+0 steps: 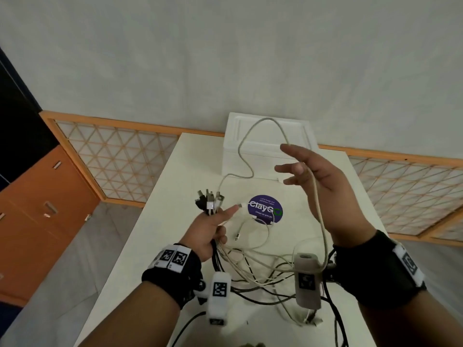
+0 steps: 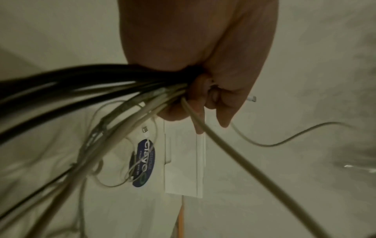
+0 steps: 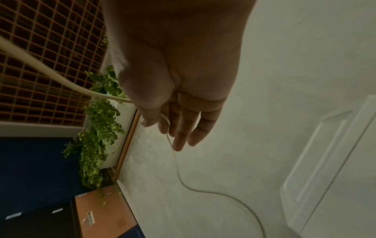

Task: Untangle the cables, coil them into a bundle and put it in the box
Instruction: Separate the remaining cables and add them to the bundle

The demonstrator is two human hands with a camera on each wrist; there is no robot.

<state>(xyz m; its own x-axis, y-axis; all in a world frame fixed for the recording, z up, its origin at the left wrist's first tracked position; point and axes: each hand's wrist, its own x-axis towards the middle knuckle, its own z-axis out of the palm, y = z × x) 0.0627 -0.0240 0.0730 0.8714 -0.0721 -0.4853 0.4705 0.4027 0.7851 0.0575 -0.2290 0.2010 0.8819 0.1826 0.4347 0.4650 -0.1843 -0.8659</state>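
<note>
Gathered plug ends of black and white cables (image 1: 211,204) in left grip (image 1: 213,231); draped one white cable (image 1: 253,144) over relaxed right grip (image 1: 318,186). Left uncoiled; closed white rectangular box (image 1: 268,144) unfilled.

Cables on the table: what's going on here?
A person is sorting a tangle of cables. The left hand grips a bunch of black and white cables near their plug ends. The right hand is open, with one white cable looped over its fingers and arcing in front of the white box. The rest lies tangled on the table. Nothing is coiled yet.
</note>
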